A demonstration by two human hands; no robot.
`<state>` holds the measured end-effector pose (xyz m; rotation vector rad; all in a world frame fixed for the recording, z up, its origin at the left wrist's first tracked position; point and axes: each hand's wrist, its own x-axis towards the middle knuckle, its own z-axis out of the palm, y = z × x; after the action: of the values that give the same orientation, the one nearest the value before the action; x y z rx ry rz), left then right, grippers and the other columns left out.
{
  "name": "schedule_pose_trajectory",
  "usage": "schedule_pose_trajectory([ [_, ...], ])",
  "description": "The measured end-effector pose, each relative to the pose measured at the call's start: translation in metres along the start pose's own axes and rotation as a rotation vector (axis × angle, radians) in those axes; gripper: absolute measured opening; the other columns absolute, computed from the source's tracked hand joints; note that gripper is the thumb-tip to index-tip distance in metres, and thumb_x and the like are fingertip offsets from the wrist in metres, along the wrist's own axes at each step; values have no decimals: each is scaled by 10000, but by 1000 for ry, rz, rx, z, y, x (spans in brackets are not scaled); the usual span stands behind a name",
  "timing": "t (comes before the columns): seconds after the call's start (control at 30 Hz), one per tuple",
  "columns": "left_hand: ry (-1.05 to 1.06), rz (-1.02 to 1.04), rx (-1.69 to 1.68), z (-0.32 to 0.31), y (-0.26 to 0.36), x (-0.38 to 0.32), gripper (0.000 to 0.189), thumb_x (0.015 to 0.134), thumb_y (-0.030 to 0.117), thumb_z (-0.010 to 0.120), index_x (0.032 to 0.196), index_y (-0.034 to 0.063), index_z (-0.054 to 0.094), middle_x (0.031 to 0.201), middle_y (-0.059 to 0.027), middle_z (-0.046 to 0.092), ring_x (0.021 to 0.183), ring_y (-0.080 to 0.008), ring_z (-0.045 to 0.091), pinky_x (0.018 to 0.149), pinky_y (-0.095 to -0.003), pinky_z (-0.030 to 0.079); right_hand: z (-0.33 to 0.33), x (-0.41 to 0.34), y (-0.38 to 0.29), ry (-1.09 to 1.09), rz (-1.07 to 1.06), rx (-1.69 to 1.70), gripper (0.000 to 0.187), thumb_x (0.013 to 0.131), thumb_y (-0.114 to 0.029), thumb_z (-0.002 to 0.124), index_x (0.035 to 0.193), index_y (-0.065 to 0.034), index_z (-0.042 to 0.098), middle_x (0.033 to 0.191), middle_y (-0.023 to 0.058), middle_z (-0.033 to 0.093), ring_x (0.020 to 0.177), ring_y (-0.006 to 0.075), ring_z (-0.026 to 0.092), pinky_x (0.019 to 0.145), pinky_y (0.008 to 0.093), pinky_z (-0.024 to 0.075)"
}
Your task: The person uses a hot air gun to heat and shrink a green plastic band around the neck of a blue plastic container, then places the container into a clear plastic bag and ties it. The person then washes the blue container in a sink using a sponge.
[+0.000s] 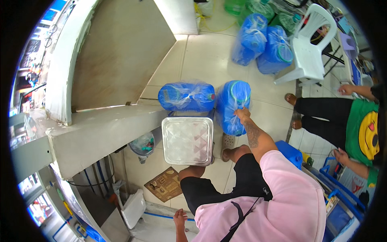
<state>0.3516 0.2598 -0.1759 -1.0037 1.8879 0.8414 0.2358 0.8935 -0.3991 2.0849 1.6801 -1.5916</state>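
A blue plastic water container [225, 104] wrapped in clear plastic stands in front of me, and my right hand [242, 115] is closed on its handle area. To its left, near the end of a low wall, is another blue container [184, 96] in clear plastic with a red cap. Just below that one, a square metal-topped stool [187, 140] stands before my legs. My left hand [180, 215] hangs low by my side, fingers loosely curled, holding nothing.
More wrapped blue containers [274, 50] stand beside a white plastic chair [314, 45]. A person in a green shirt [361, 130] is at right. A lined bin [142, 143], a brown mat [165, 184], a blue jerrycan [288, 153] and a low wall [105, 136] lie around me.
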Motion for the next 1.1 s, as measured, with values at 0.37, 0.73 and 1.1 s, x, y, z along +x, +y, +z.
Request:
schedule_pose_trajectory([
  [0.37,-72,9,-189,52,-50,-53,275,989,263,599,1161,60,666,888,-68,688,659,-144,624,559,-288,495,-29,-37,-63,-6,-162,-306,524,742,-266,770,1183,-2,667,1055,245,705,1017,357,682,877,431,528],
  [0.73,-8,269,-204,26,-30,-89,310,963,198,535,1145,16,708,1017,-121,738,947,-183,677,870,-324,529,-169,-190,-59,-1395,122,-866,391,941,-271,560,1268,-65,623,1095,102,693,816,206,709,550,356,592],
  [1.1,132,584,-53,-153,24,4,342,897,375,610,1108,128,715,1041,-144,728,997,-313,690,881,-406,535,-28,-411,-59,-1336,9,-1200,286,964,-258,521,1141,-81,660,1038,51,675,879,184,641,731,386,568],
])
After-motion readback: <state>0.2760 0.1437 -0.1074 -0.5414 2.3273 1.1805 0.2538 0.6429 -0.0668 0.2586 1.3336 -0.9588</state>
